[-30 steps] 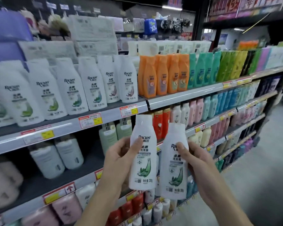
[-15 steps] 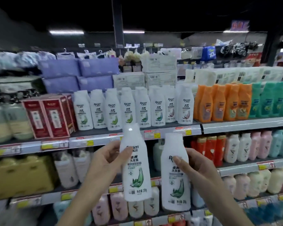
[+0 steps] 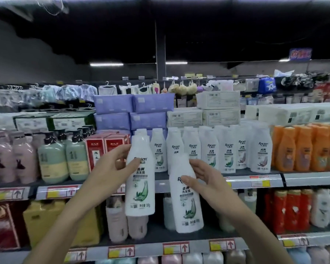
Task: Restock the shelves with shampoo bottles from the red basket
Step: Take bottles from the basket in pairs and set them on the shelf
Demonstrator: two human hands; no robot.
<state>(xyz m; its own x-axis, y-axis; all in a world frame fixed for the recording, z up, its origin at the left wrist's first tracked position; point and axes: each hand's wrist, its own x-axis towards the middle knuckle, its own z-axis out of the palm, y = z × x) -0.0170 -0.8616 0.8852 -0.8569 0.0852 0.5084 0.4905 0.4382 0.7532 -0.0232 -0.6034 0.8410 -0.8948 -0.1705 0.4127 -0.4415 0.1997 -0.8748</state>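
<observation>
My left hand [image 3: 111, 168] grips a white shampoo bottle [image 3: 140, 187] with a green leaf label, held upright in front of the shelf edge. My right hand [image 3: 204, 180] grips a second identical white bottle [image 3: 186, 202], a little lower and to the right. Behind them a row of the same white shampoo bottles [image 3: 213, 149] stands on the upper shelf [image 3: 265, 181]. The left bottle's cap reaches the height of that row, at its left end. The red basket is out of view.
Red boxes [image 3: 101, 147] and green pump bottles [image 3: 65, 159] stand left of the white row, orange bottles [image 3: 303, 147] to its right. Purple packs [image 3: 131, 111] and white cartons [image 3: 217, 109] are stacked above. A lower shelf [image 3: 160, 246] holds pink, yellow and red bottles.
The view has swung left and up, so the white row now faces me. Both hands have lifted their bottles higher toward the upper shelf, the left one further than the right.
</observation>
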